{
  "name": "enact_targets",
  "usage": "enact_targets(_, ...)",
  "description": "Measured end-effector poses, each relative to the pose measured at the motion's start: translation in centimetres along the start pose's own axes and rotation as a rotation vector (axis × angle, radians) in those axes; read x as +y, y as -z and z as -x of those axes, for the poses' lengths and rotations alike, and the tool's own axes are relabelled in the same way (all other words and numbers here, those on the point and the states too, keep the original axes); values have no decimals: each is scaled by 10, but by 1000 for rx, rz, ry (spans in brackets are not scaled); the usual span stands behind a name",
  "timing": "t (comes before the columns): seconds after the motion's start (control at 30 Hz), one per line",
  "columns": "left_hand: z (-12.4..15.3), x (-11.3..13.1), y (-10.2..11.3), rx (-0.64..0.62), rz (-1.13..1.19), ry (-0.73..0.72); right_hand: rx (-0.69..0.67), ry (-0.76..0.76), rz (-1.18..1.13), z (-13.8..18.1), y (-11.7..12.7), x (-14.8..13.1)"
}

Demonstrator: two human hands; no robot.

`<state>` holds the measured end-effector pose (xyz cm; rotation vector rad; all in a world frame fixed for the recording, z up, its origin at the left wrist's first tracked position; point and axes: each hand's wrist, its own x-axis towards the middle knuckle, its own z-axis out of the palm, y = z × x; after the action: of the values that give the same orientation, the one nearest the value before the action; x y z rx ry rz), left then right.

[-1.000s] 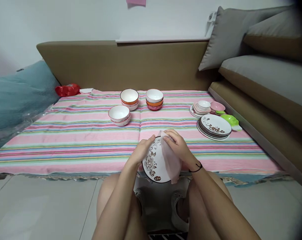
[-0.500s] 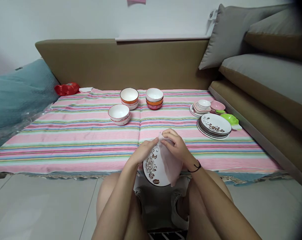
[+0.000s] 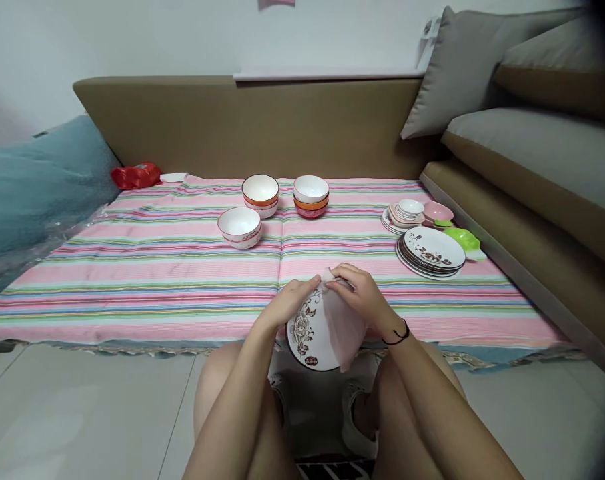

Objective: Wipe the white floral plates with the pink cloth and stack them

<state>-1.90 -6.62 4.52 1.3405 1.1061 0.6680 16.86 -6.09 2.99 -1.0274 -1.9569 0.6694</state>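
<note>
I hold a white plate with brown flower print (image 3: pixel 307 333) tilted up over my knees at the near edge of the striped cloth. My left hand (image 3: pixel 288 301) grips its upper left rim, fingers closed. My right hand (image 3: pixel 358 297) presses a thin pink cloth (image 3: pixel 346 330) against the plate's right half, fingers pinched on the cloth's top edge. The cloth hides the plate's right side.
On the pink striped cover (image 3: pixel 157 273) stand a single bowl (image 3: pixel 239 227), two bowl stacks (image 3: pixel 261 195) (image 3: pixel 311 196), a stack of flowered plates (image 3: pixel 431 252), small saucers (image 3: pixel 407 213), a pink dish (image 3: pixel 437 212) and a green dish (image 3: pixel 461 239). A red bag (image 3: pixel 135 175) lies far left. Sofa cushions rise at right.
The plate and both hands have hardly shifted; my right hand slid the cloth slightly along the top rim. The view moved a little.
</note>
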Motion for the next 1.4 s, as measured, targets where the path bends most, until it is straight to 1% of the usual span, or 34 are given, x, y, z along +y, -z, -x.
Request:
enact_targets(0.07, 0, 0, 0, -8, -5, -9, -2, 11, -52, -1, -1, -2)
enact_targets(0.17, 1, -1, 0, -26, -1, -3, -39, 5, -94, -1, -1, -4)
enact_targets(0.27, 1, -2, -1, -32, 12, 22, -60, -15, -91, -2, 1, -3)
enact_targets(0.43, 0, -1, -1, -38, 48, 38, -54, -64, -69, -2, 4, 0)
enact_targets(0.5, 0, -1, -1, -26, 61, 50, -42, -98, -65, -2, 5, 0)
enact_targets(0.63, 0, -1, 2, 37, 98, 51, 4, -127, -93, -2, 9, -1)
enact_targets(0.77, 1, 2, 7, 42, 171, 13, 88, -170, -107, -2, 11, 2)
enact_targets(0.87, 1, 4, 9, 104, 268, -18, 162, -202, -113, -2, 11, 4)
enact_targets(1.03, -3, -1, 12, 149, 475, -6, 265, -239, -169, -1, 9, 6)
enact_targets(1.2, -10, -7, 17, 299, 651, -24, 344, -313, -224, 1, 5, 11)
enact_targets(1.33, -13, -7, 16, 432, 768, -46, 436, -387, -378, 2, -1, 14)
enact_targets(1.4, -14, -6, 15, 485, 803, -57, 458, -405, -418, 3, -5, 14)
